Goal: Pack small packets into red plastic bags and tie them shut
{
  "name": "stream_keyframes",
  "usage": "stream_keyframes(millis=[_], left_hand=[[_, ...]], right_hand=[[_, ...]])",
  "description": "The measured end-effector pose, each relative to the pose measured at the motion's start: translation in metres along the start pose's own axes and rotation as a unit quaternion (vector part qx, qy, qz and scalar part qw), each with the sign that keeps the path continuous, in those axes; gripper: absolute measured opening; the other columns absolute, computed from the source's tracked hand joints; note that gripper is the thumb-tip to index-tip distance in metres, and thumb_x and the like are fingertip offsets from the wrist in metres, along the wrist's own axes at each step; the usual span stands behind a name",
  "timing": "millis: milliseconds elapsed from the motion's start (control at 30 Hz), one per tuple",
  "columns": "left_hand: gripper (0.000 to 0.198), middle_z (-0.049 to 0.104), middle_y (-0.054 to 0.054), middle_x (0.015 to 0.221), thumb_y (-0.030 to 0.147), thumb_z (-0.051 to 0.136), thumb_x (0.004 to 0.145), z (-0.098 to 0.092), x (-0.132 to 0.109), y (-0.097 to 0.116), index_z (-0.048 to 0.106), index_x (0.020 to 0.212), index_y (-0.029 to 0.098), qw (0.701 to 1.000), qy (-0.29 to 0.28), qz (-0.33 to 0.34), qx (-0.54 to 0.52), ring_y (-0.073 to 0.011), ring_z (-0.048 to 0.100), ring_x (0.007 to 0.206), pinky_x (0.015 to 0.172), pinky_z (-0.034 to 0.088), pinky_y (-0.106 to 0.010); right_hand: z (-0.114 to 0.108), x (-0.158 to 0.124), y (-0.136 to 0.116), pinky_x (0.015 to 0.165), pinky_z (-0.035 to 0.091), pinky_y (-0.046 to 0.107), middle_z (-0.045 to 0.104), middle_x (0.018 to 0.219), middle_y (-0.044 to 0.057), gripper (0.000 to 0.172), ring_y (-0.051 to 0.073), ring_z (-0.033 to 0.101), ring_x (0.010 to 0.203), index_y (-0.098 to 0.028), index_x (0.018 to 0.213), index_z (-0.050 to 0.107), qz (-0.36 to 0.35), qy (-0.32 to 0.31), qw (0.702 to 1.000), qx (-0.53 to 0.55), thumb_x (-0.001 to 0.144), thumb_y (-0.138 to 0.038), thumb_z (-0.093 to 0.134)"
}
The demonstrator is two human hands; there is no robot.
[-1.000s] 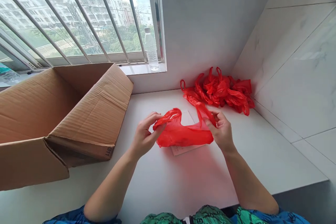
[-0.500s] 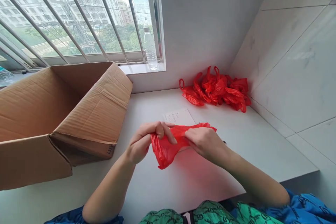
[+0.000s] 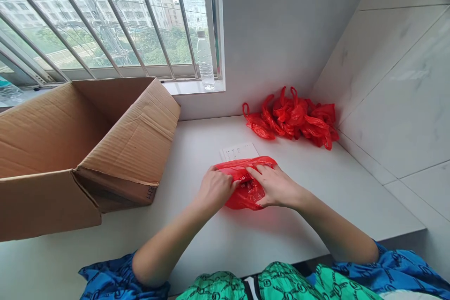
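A thin red plastic bag (image 3: 242, 197) is held above the white table, its mouth spread open toward me. My left hand (image 3: 217, 188) is closed on the bag's left edge, fingers curled in over the rim. On the other side my right hand (image 3: 276, 185) grips the right edge, with its fingers over the top and the thumb lower down at the opening. Just behind the bag lies a white sheet of paper (image 3: 239, 151) with handwriting, its near part covered by the bag.
An open cardboard box (image 3: 130, 136) stands on the left of the white table (image 3: 197, 253). Crumpled red bags (image 3: 295, 117) lie in a heap against the back wall. A clear water bottle (image 3: 206, 63) is on the sill of the barred window. Tiled wall bounds the right.
The red bag was stretched sideways and flattened between my hands; now its mouth is spread wide. My left hand has moved right and turned over, nearer to my right hand.
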State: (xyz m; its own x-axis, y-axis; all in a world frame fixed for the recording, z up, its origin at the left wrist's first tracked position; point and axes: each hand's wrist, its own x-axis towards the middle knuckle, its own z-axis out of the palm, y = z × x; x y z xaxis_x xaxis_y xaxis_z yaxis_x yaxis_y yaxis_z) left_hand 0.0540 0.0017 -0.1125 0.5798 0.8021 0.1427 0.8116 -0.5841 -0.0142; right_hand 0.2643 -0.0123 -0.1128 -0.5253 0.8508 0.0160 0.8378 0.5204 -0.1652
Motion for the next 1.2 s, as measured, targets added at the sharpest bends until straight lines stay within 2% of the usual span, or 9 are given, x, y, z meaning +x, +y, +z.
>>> stream_keyframes(millis=[100,167,333,400,500,600,733,900,1200], left_hand=[[0.027,0.065,-0.004,0.061,0.045,0.076,0.074,0.024,0.001,-0.012,0.065,0.078,0.021,0.997,-0.011,-0.038,0.061,-0.0229,0.063,0.061,0.088,0.046,-0.046],[0.05,0.07,-0.009,0.083,0.045,0.085,0.061,0.031,0.0,-0.02,0.065,0.099,0.019,0.996,-0.018,-0.053,0.071,-0.0283,0.066,0.081,0.102,0.037,-0.055],[0.075,0.066,-0.015,0.116,0.044,0.085,0.063,0.023,0.003,-0.029,0.055,0.128,0.019,0.998,-0.04,-0.046,0.015,-0.0325,0.061,0.104,0.114,0.015,-0.066],[0.061,0.067,-0.012,0.113,0.042,0.079,0.074,0.015,0.006,-0.025,0.056,0.126,0.022,0.999,0.005,-0.032,-0.005,-0.0313,0.061,0.105,0.115,0.013,-0.066],[0.027,0.069,-0.004,0.098,0.031,0.069,0.085,0.006,0.011,-0.016,0.06,0.11,0.024,0.998,0.048,0.019,-0.036,-0.0251,0.062,0.099,0.118,0.015,-0.059],[0.013,0.068,-0.002,0.092,0.019,0.061,0.087,0.01,0.015,-0.012,0.058,0.099,0.023,0.996,0.023,0.061,-0.069,-0.0213,0.064,0.091,0.113,0.029,-0.051],[0.018,0.07,-0.002,0.087,0.014,0.048,0.092,0.026,0.02,-0.018,0.059,0.102,0.024,0.997,-0.019,0.029,-0.063,-0.0192,0.067,0.081,0.093,0.044,-0.037],[0.025,0.068,-0.001,0.064,0.013,0.039,0.094,0.037,0.028,-0.032,0.062,0.096,0.024,0.994,-0.031,-0.107,-0.018,-0.0197,0.062,0.058,0.065,0.042,-0.031],[0.025,0.075,-0.002,0.085,0.026,0.04,0.099,0.04,0.03,-0.036,0.064,0.107,0.026,0.986,0.019,-0.162,-0.03,-0.0208,0.069,0.082,0.081,0.047,-0.033]], right_hand=[[0.011,0.005,0.011,0.093,0.044,0.051,0.059,0.129,0.019,0.097,0.039,0.056,0.117,-0.02,0.144,0.046,0.036,-0.036,0.999,-0.003,0.057,-0.038,0.086],[0.017,0.006,0.02,0.098,0.041,0.054,0.056,0.134,0.02,0.1,0.041,0.053,0.123,-0.019,0.146,0.044,0.071,-0.051,0.996,-0.002,0.056,-0.036,0.086],[0.014,0.003,0.034,0.102,0.041,0.05,0.048,0.146,0.019,0.098,0.036,0.047,0.132,-0.021,0.151,0.037,0.06,-0.079,0.99,0.097,0.067,-0.049,0.08],[0.007,0.003,0.032,0.1,0.043,0.047,0.053,0.143,0.014,0.076,0.032,0.051,0.129,-0.024,0.145,0.045,0.038,0.001,0.99,0.132,0.08,-0.055,0.07],[0.001,0.011,0.029,0.095,0.045,0.044,0.07,0.115,0.007,0.029,0.026,0.063,0.109,-0.024,0.115,0.065,0.017,0.136,0.983,0.12,0.093,-0.043,0.06],[0.007,0.018,0.03,0.091,0.045,0.043,0.072,0.093,0.003,0.004,0.023,0.066,0.093,-0.023,0.091,0.067,-0.002,0.108,0.991,0.075,0.089,-0.027,0.066],[0.021,0.019,0.038,0.083,0.049,0.042,0.068,0.114,0.009,0.039,0.029,0.064,0.101,-0.023,0.115,0.065,0.064,0.007,0.997,0.03,0.077,-0.025,0.075],[0.027,0.015,0.044,0.096,0.047,0.049,0.046,0.148,0.013,0.079,0.036,0.054,0.121,-0.022,0.145,0.045,0.096,-0.078,0.99,0.068,0.073,-0.04,0.074],[0.035,0.016,0.056,0.097,0.049,0.043,0.059,0.133,0.01,0.057,0.029,0.058,0.116,-0.023,0.136,0.057,0.053,-0.012,0.992,0.112,0.081,-0.029,0.069]])
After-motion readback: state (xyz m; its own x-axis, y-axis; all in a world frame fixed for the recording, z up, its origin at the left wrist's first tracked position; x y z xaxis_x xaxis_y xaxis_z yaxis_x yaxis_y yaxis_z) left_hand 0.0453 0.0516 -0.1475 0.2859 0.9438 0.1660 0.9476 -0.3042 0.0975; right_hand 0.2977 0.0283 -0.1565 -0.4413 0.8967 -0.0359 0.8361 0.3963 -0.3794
